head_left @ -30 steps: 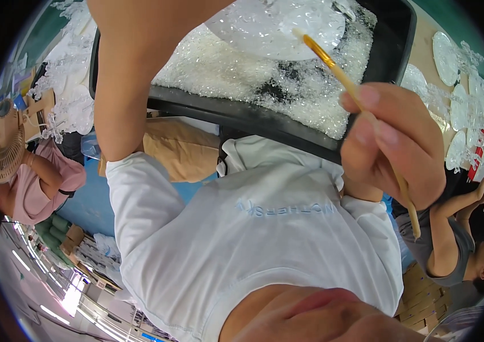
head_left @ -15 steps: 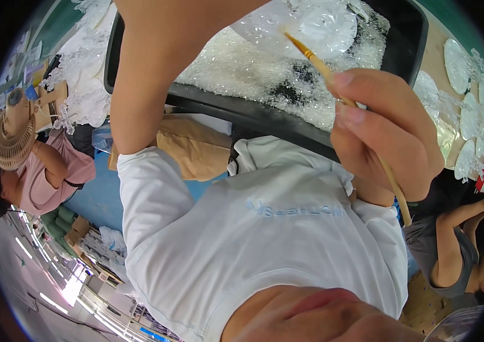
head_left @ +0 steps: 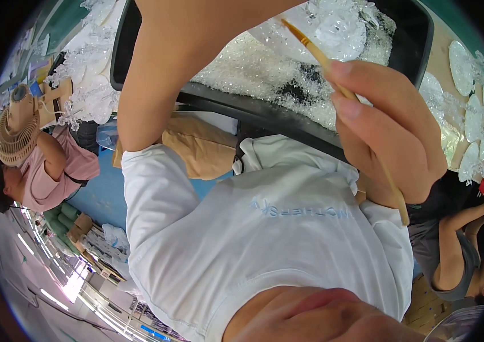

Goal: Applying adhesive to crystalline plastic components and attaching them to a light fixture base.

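In my right hand (head_left: pixel 387 125), a thin paintbrush (head_left: pixel 310 48) with a pale wooden handle is pinched between thumb and fingers. Its amber bristles point up and left, in front of a clear round disc (head_left: pixel 342 34) with glassy clear pieces on it. Beneath the disc, a black tray (head_left: pixel 287 117) holds loose, sparkling clear granules (head_left: pixel 236 65). My left arm (head_left: pixel 151 85) bends across the tray's left side and runs off the upper edge. The left hand is out of the picture, so whether it touches the disc cannot be seen.
More clear discs with glassy pieces lie on the table at left (head_left: pixel 91 62) and right (head_left: pixel 461 65). A beige fan (head_left: pixel 18 134) stands at far left, near a person in pink (head_left: pixel 62 176). Another person in a grey top (head_left: pixel 461 265) works at far right.
The whole view has shifted slightly right. The brush tip has moved a little up and left relative to the disc. My right hand keeps its grip on the brush.
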### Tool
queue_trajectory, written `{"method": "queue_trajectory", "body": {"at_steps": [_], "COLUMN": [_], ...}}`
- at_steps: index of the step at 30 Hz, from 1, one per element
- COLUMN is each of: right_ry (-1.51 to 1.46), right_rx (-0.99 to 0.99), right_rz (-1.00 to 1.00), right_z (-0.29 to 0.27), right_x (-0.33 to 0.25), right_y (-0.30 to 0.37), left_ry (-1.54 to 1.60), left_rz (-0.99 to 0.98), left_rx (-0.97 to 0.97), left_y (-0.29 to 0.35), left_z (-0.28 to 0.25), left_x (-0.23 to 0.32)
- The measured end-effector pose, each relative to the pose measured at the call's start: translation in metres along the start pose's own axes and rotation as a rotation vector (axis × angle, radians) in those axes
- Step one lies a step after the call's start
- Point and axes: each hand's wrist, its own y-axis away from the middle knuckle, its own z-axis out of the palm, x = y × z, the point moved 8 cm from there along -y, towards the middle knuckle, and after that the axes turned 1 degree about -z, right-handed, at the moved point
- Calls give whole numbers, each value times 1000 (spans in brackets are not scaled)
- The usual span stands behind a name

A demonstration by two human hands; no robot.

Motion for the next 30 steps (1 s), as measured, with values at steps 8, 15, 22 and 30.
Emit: {"method": "queue_trajectory", "body": {"at_steps": [8,15,22,30], "right_ry": [-2,3,-66,-230], "right_rx": [11,-28,-2,204], "right_rz": [-64,-26,-39,146], "right_z": [2,2,-5,-56], "right_x": [0,0,-6,5], "right_y": [3,2,2,35], "left_ry": [-15,-3,-25,1], "left_rz": [14,51,122,88], "left_rx": [-3,-9,-55,-252], "left_y": [0,0,-3,1], "left_z": [-2,2,-4,-5], "left_x": [5,9,13,-9]}}
